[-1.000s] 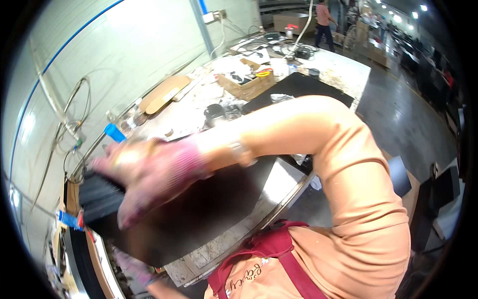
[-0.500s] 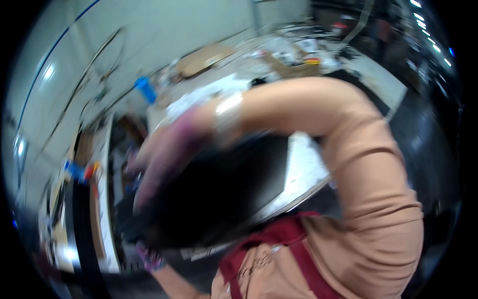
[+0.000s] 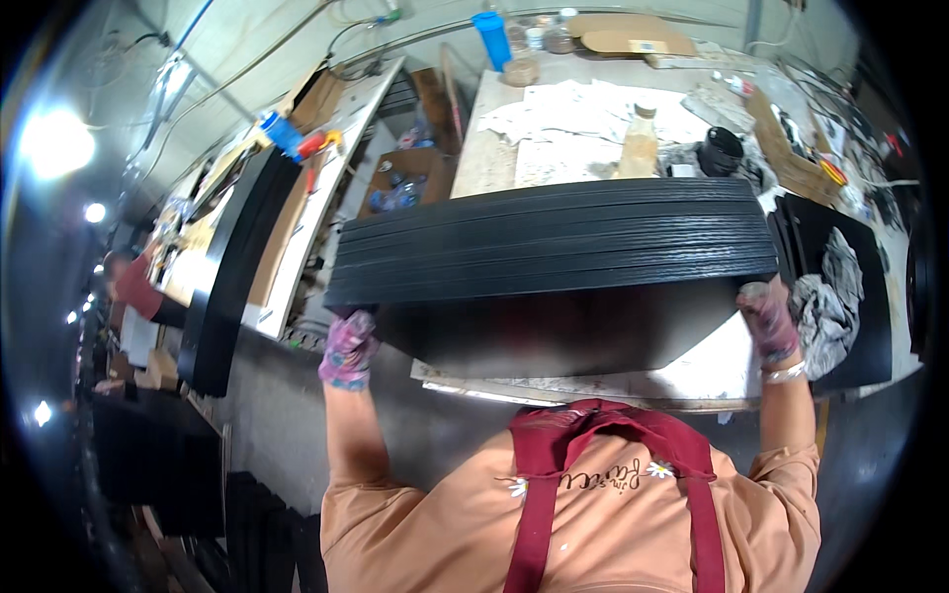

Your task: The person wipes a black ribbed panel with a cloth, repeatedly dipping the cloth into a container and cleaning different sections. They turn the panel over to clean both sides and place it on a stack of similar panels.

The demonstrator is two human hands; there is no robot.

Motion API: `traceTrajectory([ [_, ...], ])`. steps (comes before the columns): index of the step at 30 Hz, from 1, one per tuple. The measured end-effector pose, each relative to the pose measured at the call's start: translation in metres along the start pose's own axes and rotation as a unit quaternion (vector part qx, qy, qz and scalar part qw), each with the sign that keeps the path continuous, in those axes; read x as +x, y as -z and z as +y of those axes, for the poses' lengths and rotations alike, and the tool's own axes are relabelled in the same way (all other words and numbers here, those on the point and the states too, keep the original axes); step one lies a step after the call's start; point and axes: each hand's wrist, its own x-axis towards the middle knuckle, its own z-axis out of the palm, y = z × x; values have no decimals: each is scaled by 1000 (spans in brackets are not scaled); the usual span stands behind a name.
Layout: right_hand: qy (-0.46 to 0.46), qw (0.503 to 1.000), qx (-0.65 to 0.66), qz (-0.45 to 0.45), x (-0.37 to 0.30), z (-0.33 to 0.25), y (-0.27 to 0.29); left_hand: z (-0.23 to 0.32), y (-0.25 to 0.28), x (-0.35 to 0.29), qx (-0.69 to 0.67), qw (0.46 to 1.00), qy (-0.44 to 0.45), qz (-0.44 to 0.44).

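A thick stack of black panels lies across in front of me, its long edges turned up and toward me. The lowest panel's dark broad face shows beneath those edges. My left hand, in a purple-and-pink patterned glove, is closed on the stack's left lower corner. At the opposite end my right hand, gloved alike, grips the right lower corner; its fingers are partly hidden. Whether the stack rests on the white worktable or hangs just over it, I cannot tell.
Behind the stack stand a bottle of yellowish liquid, a black cup and a blue cup. A grey rag lies on black panels at right. Another bench with black panels runs along the left; a person is beyond it.
My right arm has swung back from across the left to the stack's right end. The black panels now lie level before me between both hands, and the view has turned.
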Motion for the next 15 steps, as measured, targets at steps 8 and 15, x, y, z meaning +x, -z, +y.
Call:
traceTrajectory([
  [8, 139, 949, 281, 18, -12, 4, -40, -7, -8, -10, -68, 997, 6, -22],
  [15, 218, 960, 177, 5, 1, 23, -29, 60, -54, 10, 299, 949, -89, -46],
])
